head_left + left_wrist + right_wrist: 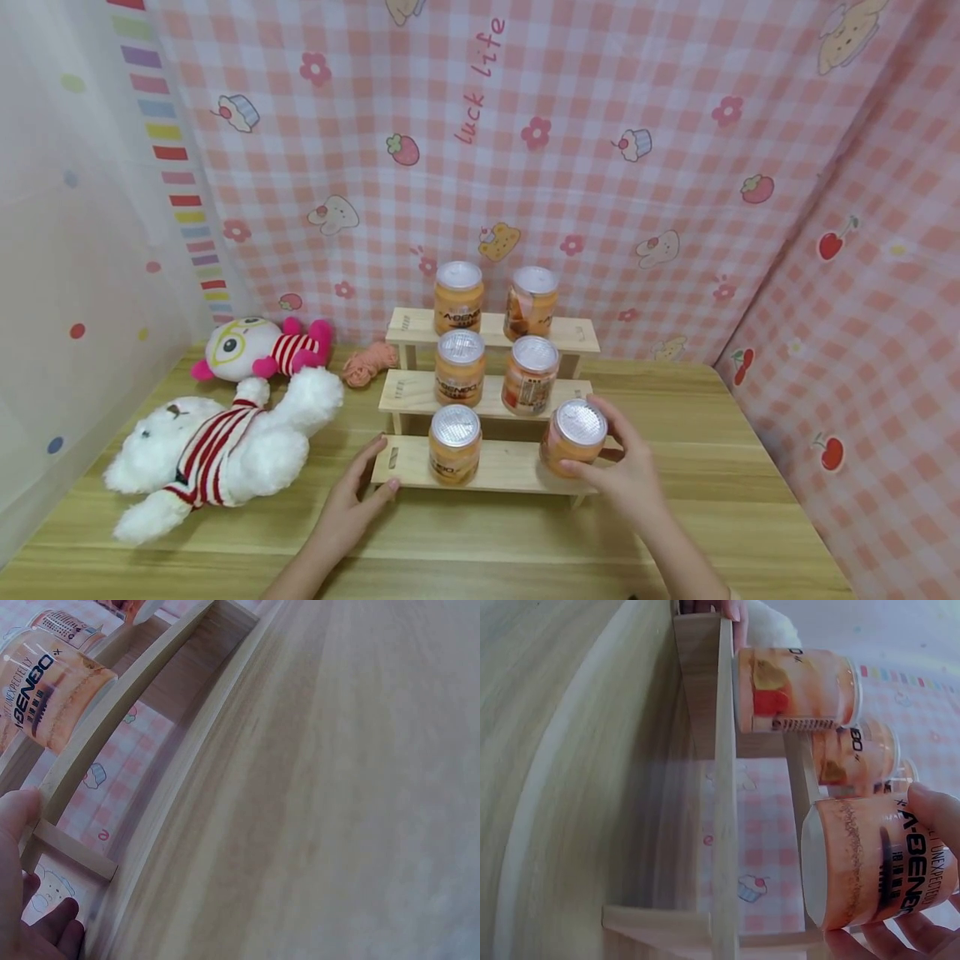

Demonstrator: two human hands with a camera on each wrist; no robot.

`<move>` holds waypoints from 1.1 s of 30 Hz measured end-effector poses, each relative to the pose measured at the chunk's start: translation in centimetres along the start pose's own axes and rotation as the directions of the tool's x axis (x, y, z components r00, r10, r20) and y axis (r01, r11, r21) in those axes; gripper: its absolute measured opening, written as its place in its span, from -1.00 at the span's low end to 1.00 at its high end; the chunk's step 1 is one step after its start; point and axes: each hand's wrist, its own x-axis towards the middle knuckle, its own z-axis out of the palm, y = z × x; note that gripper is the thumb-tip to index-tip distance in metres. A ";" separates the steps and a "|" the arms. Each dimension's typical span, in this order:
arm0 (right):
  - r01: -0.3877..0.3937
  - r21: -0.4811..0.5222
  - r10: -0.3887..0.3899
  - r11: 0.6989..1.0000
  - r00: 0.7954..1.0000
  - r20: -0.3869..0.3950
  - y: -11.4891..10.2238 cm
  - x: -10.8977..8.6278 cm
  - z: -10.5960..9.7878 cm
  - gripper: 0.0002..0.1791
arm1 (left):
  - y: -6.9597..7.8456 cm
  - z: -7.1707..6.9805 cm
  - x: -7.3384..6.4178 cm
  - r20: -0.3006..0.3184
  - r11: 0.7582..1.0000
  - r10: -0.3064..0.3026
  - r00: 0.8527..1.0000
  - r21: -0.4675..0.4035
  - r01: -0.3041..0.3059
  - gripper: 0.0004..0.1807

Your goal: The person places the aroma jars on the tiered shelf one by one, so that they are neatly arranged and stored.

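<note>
A wooden three-step display stand (502, 454) carries orange-labelled cans with silver lids, two each on the top and middle steps. My left hand (358, 492) grips the left end of the lowest board, thumb at its front corner. On that board, nearer the left end, stands one can (454, 446). At the right end, my right hand (626, 467) holds another can (573, 437) between thumb and fingers. This can (881, 862) tilts slightly in the right wrist view, its pale base apart from the board (725, 787). Part of its label is hidden by the fingers.
Left of the stand lie a white plush bear (240, 450) in a striped sweater and a pink plush doll (262, 348). A bundle of pink yarn (370, 364) sits by the stand's back left. Checked cloth (480, 183) hangs behind the wooden table (697, 500).
</note>
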 end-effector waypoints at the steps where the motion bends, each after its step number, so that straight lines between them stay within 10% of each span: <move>1: -0.008 0.004 0.008 1.000 1.000 0.008 0.0 0.0 0.2 -0.04 | 0.0 0.0 0.0 0.000 1.000 -0.001 1.000 0.001 0.001 -0.32; 33: 0.029 0.027 -0.030 0.999 0.999 0.018 1.1 -0.1 4.9 -0.10 | 0.2 0.0 0.0 0.006 1.000 -0.021 1.000 -0.001 0.021 -0.32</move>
